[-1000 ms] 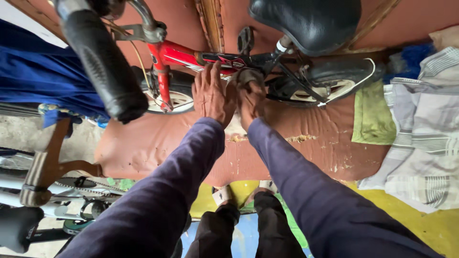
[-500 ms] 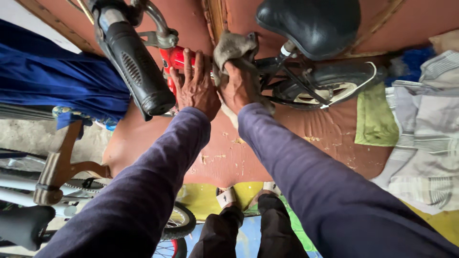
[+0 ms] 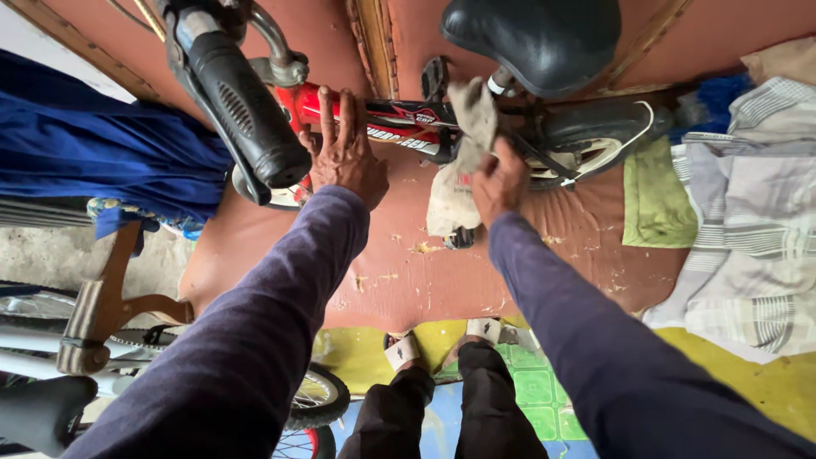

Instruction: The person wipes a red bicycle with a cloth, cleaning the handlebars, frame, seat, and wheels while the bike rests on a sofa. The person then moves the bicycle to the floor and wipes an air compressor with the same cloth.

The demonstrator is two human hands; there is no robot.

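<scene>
A small red bicycle frame (image 3: 387, 110) stands in front of me, with a black handlebar grip (image 3: 246, 110) at the upper left and a black saddle (image 3: 535, 38) at the upper right. My left hand (image 3: 344, 153) rests flat on the red frame tube, fingers spread. My right hand (image 3: 497, 183) grips a dirty grey-white rag (image 3: 463, 140) and holds it against the frame just below the saddle post. Both arms are in dark purple sleeves.
A brown worn mat (image 3: 425, 272) lies under the bicycle. Blue cloth (image 3: 93, 153) hangs at the left, striped and green cloths (image 3: 739, 221) lie at the right. Another bicycle's wheel (image 3: 319, 399) and saddle (image 3: 38, 412) are at the lower left. My sandalled feet (image 3: 442, 344) stand below.
My right hand has lifted the rag up along the frame toward the saddle post. My left hand has shifted left along the red tube. The view has moved closer.
</scene>
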